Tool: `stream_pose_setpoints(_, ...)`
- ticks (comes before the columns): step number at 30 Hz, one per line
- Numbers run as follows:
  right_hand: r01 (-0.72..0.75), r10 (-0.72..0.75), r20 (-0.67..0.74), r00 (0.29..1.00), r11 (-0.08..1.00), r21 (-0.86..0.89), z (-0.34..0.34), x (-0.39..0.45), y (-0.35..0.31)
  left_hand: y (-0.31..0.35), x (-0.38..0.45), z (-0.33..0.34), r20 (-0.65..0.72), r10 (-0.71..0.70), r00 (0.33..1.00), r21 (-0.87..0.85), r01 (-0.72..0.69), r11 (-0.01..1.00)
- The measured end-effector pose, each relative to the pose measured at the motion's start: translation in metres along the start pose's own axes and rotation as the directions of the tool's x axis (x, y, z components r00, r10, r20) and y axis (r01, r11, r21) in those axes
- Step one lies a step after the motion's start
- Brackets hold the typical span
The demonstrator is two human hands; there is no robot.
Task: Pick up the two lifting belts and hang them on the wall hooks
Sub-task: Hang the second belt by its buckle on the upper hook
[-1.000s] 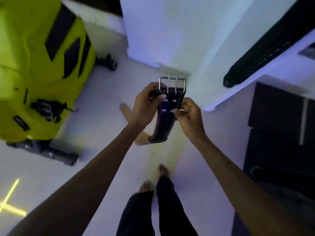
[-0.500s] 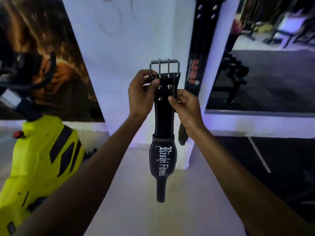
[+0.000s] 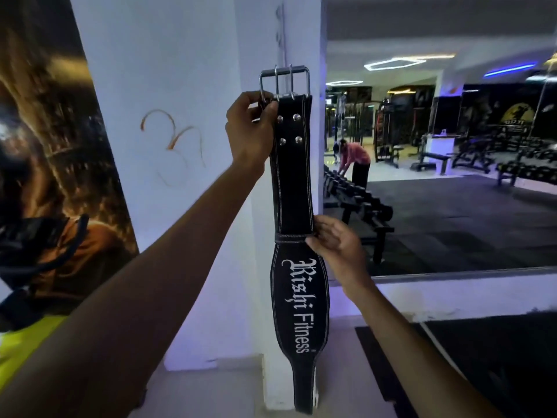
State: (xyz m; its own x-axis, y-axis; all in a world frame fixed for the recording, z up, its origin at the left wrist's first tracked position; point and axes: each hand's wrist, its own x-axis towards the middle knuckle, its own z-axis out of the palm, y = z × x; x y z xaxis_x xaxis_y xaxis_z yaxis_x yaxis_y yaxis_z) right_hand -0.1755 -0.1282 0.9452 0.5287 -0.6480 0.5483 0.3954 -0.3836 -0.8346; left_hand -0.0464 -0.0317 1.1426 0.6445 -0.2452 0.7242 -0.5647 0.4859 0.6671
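A black leather lifting belt (image 3: 294, 182) with white "Rishi Fitness" lettering hangs straight down in front of the white pillar (image 3: 196, 86). Its steel double-prong buckle (image 3: 284, 82) is at the top. My left hand (image 3: 248, 131) grips the belt's top edge just under the buckle. My right hand (image 3: 334, 248) pinches the belt's right edge at the keeper loop, halfway down. A small metal fitting, maybe a hook (image 3: 281, 28), shows on the pillar's corner above the buckle. I see no second belt here.
A large wall mirror (image 3: 452, 230) right of the pillar reflects a dumbbell rack (image 3: 355, 203), benches and a person in a red top (image 3: 355, 158). A poster (image 3: 54, 176) and a yellow machine (image 3: 18, 342) are at the left. A black floor mat (image 3: 482, 372) lies at the lower right.
My view has tilted up from the floor to the pillar. The belt has risen higher and now hangs at full length. My right hand slid from near the buckle down to the keeper loop.
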Motion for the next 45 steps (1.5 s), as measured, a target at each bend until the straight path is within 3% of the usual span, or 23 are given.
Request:
stream_pose_setpoints(8, -0.198, 0.215, 0.113, 0.970, 0.969, -0.146, -0.072, -0.044, 0.064, 0.032, 0.017, 0.044, -0.003, 0.019, 1.000, -0.021, -0.019, 1.000)
stream_pose_setpoints(11, -0.230, 0.255, 0.134, 0.958, 0.957, -0.179, -0.077, -0.050, 0.060, 0.034, 0.018, 0.050, -0.004, 0.013, 1.000, -0.013, -0.013, 1.000)
stream_pose_setpoints(18, -0.040, 0.044, 0.045, 0.998, 0.994, -0.098, -0.051, 0.017, -0.020, 0.039, 0.023, 0.053, 0.023, 0.012, 1.000, -0.031, -0.011, 0.999)
stream_pose_setpoints(23, -0.205, 0.211, 0.046, 0.976, 0.972, -0.112, -0.044, -0.026, 0.041, 0.041, 0.032, 0.044, 0.020, 0.030, 0.999, -0.026, -0.029, 0.999)
stream_pose_setpoints(27, -0.232, 0.270, 0.180, 0.946, 0.951, -0.207, -0.045, -0.034, 0.048, 0.028, 0.032, 0.034, 0.038, 0.014, 0.999, -0.035, -0.012, 0.999)
stream_pose_setpoints(30, -0.099, 0.139, 0.113, 0.984, 0.947, -0.307, -0.038, -0.006, -0.010, 0.019, 0.032, 0.027, 0.055, 0.005, 0.998, -0.051, -0.002, 0.999)
stream_pose_setpoints(33, 0.098, -0.105, -0.021, 0.994, 0.971, -0.220, -0.026, 0.047, -0.092, 0.011, 0.029, 0.022, 0.089, -0.019, 0.996, -0.085, 0.027, 0.996)
stream_pose_setpoints(36, 0.263, -0.269, 0.010, 0.963, 0.931, -0.252, -0.010, 0.093, -0.148, 0.005, 0.023, 0.020, 0.104, -0.013, 0.994, -0.104, 0.024, 0.994)
stream_pose_setpoints(39, 0.272, -0.272, 0.041, 0.961, 0.922, -0.276, 0.009, 0.120, -0.175, 0.006, 0.016, 0.018, 0.110, -0.019, 0.994, -0.120, 0.032, 0.992)
stream_pose_setpoints(45, 0.247, -0.262, -0.115, 0.958, 0.961, -0.127, 0.029, 0.134, -0.181, 0.013, 0.006, 0.006, 0.093, -0.093, 0.991, -0.200, 0.111, 0.974)
